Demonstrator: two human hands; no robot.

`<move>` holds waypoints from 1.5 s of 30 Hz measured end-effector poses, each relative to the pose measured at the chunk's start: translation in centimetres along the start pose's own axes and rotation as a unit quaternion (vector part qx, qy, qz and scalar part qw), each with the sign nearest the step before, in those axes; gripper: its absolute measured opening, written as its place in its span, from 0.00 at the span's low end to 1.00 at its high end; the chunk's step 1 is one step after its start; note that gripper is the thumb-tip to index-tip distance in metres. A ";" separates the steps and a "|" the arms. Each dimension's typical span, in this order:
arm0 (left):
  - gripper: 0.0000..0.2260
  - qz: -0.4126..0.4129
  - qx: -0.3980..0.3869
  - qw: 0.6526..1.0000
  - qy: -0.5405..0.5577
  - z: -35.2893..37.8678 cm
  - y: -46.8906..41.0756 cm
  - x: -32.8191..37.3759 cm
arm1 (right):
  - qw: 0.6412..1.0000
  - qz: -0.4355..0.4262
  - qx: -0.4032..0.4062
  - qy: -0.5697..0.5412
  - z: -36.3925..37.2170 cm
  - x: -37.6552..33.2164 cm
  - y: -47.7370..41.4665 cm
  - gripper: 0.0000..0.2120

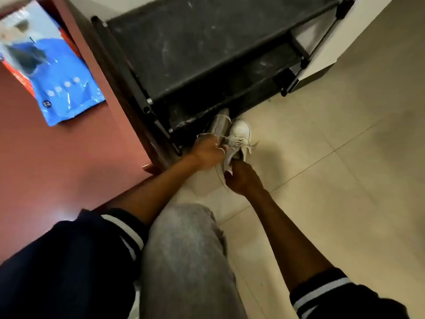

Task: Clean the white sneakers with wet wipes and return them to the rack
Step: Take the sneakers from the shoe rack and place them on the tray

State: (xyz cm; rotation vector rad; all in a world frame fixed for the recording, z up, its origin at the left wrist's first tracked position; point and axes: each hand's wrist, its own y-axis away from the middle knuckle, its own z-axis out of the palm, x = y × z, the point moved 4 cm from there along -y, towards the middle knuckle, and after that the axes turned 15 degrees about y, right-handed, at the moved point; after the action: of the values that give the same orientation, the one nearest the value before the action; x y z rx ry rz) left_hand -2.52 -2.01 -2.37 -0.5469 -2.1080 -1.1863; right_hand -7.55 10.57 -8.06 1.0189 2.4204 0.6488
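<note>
Left hand (208, 153) curled round one white sneaker (219, 126), tipped on its side w/ toe at the btm shelf of the black rack (207, 54). Right hand (243, 178) grips the other sneaker (240, 133) by the heel, right beside it. Blue wipes pack (64, 88) is on the red worktop (57, 169), well apart.

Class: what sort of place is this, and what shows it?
Probably a home entryway or hallway: a black shoe rack stands on a tiled floor, with white sneakers at its foot.
</note>
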 end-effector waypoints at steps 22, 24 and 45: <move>0.35 -0.145 0.144 0.978 0.044 4.5 -10.7 -14.3 | 0.991 -0.026 -0.059 0.119 7.9 1.7 -7.3 0.19; 0.38 -0.150 0.151 0.977 0.010 4.2 -10.8 -14.5 | 0.992 -0.022 -0.054 0.113 7.7 1.6 -7.7 0.18; 0.19 0.072 0.039 0.976 -0.203 0.8 -2.6 -1.9 | 0.987 0.103 0.055 0.110 -2.3 -0.4 0.5 0.09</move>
State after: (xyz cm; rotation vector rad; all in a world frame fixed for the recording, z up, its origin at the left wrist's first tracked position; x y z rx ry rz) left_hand -3.11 -2.72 -5.58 -0.9551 -2.3915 -0.9645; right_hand -8.26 10.05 -5.87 1.3192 2.5856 0.7393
